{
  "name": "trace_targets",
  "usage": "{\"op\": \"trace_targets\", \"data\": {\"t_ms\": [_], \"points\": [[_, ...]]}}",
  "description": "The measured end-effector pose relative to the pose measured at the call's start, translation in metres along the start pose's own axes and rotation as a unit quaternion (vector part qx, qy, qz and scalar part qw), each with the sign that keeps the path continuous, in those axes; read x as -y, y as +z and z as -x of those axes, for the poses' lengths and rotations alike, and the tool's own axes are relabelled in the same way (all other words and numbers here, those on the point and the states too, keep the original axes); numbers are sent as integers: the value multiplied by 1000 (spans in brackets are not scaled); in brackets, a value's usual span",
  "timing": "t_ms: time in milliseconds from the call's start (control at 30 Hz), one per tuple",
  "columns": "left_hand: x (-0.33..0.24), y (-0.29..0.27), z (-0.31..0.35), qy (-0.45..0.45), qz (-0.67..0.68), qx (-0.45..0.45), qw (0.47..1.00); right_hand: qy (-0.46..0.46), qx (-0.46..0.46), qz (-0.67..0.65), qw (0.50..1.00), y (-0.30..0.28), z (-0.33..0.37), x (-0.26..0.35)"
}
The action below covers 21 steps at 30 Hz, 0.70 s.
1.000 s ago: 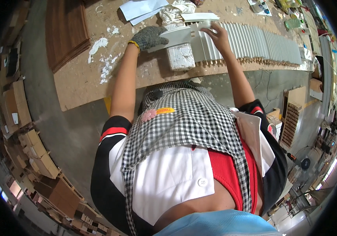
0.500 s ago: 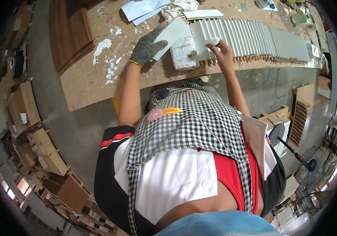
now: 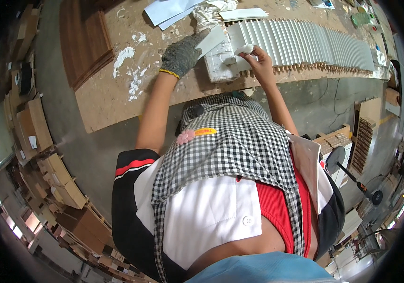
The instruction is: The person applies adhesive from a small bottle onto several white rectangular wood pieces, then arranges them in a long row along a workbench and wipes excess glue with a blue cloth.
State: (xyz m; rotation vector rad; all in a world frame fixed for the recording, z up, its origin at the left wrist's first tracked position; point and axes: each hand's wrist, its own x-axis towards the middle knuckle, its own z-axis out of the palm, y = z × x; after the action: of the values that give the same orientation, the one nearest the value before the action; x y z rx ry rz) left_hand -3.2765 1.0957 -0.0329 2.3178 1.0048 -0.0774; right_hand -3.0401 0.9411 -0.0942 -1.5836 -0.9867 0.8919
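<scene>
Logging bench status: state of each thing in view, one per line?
Left grip, gloved, closed on white panel
Right grip, bare, pinching white wad
White block, resting on bench
Panel row, closely lined up
Cloth, bunched
Paper sheets, overlapping
Brown boards, stacked
Fan, on or off unclear

White panel (image 3: 211, 41) in the gloved left grip (image 3: 181, 56) swung to a steeper slant, less of its face showing than a moment ago, white wad (image 3: 244, 49) in the bare right grip (image 3: 262, 65) now plainly visible, shifted left, nearer the white block (image 3: 221, 67)

stacked brown panels (image 3: 85, 45), paper sheets (image 3: 166, 11), black fan (image 3: 377, 197)
</scene>
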Motion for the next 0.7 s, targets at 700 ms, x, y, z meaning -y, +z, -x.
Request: {"op": "trace_targets", "data": {"t_ms": [700], "points": [[3, 12, -4, 3, -33, -14, 999, -345, 249, 308, 851, 7, -103, 44]]}}
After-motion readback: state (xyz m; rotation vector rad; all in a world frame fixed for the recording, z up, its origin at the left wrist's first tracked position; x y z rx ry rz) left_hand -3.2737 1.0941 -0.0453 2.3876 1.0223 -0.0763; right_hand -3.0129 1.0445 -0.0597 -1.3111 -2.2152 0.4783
